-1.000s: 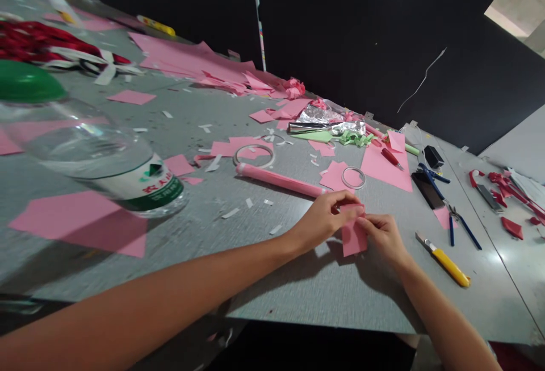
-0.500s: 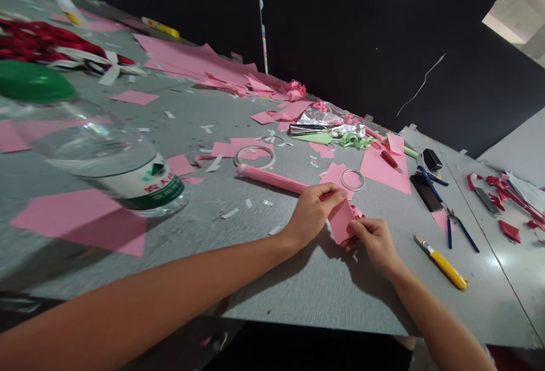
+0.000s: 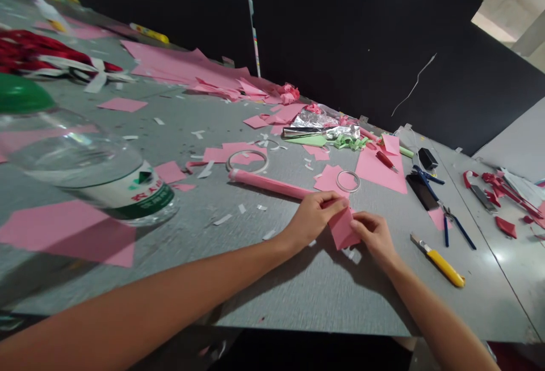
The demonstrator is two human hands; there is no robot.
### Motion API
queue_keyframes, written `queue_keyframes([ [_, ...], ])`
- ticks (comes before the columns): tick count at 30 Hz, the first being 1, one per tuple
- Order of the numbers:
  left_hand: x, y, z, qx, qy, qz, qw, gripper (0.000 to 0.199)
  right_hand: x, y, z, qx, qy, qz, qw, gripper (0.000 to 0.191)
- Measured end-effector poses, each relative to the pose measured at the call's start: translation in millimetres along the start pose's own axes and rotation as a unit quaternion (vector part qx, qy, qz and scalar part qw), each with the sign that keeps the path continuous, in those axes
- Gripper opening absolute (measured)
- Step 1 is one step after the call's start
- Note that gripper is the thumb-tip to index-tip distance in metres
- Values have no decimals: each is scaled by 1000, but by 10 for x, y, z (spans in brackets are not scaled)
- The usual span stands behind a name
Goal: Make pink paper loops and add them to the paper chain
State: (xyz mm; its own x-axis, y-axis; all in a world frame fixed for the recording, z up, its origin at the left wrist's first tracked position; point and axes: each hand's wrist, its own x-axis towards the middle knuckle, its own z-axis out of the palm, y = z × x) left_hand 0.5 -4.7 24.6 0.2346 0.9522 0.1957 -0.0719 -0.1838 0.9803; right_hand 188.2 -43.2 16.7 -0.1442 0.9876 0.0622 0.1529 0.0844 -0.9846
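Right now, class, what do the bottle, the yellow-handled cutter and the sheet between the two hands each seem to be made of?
Bottle: clear, glossy plastic, likely; it is see-through with highlights.
Yellow-handled cutter: smooth handle, probably plastic, judging by its even colour; the grey blade end looks like metal.
Sheet: matte pink paper or thin card, by its flat, crisp edges; which one is unclear.

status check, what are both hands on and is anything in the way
Left hand and right hand gripping small pink paper. Pink roll beside left hand. Yellow cutter right, out of the way.
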Motion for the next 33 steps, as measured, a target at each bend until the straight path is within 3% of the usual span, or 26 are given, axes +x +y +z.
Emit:
queue_keyframes([
  [4,6,-18,8,3,5,-2,1000,31,0,61,-14,-37,-40,24,998,38],
  [11,75,-32,-62,-9,7,-6,1000,34,42,87,-143,38,18,52,998,36],
  [20,32,-28,-16,-63,-65,-66,994,27,93,86,-189,107,48,41,992,32],
  [26,15,-23,-1,-86,-65,-81,991,25,92,106,-205,153,34,61,986,28],
  [33,-22,-15,24,-133,-128,-117,976,35,91,45,-205,158,31,65,985,26],
])
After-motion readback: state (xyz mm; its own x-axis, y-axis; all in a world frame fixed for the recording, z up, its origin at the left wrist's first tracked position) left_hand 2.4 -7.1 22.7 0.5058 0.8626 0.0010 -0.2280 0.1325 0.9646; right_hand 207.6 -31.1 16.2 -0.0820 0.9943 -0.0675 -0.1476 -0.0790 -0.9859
